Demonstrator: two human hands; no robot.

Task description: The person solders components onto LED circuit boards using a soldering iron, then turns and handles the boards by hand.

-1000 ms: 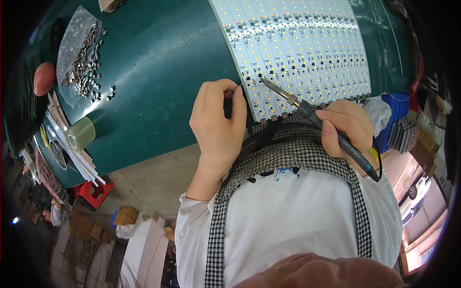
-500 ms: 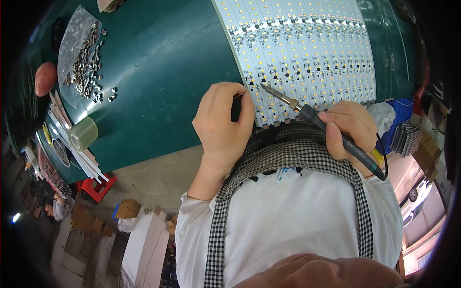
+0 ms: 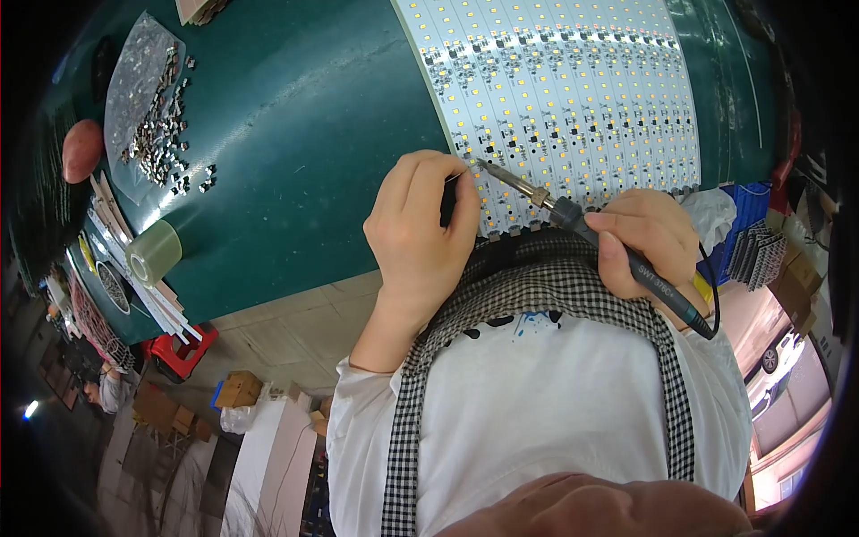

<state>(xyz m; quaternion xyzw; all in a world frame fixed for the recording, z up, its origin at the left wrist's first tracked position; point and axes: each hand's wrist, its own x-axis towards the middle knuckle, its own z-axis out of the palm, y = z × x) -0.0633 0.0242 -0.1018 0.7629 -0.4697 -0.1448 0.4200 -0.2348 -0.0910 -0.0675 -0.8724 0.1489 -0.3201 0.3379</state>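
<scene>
A white circuit board panel (image 3: 559, 94), with rows of small yellow LEDs and black parts, lies at the table's near right. My right hand (image 3: 651, 240) is closed round the handle of a soldering iron (image 3: 566, 215), whose cable loops down beside my wrist. The iron's tip meets the panel near its left edge, just right of my left fingertips. At that edge my left hand (image 3: 416, 224) is closed, thumb and forefinger pinched together. What they hold, if anything, is too small to make out. Along the panel's near edge sit several small metal connectors.
On the green table (image 3: 295, 170), small black-and-silver components (image 3: 161, 148) spill from a clear plastic bag (image 3: 130, 89). Farther left are a reddish rounded object (image 3: 82, 151), a roll of clear tape (image 3: 154, 251) and thin strips (image 3: 148, 291). A blue crate (image 3: 750, 204) stands at right.
The soldering iron and my right hand have shifted slightly left, bringing the tip closer to my left fingertips. My left hand has moved a little to the right.
</scene>
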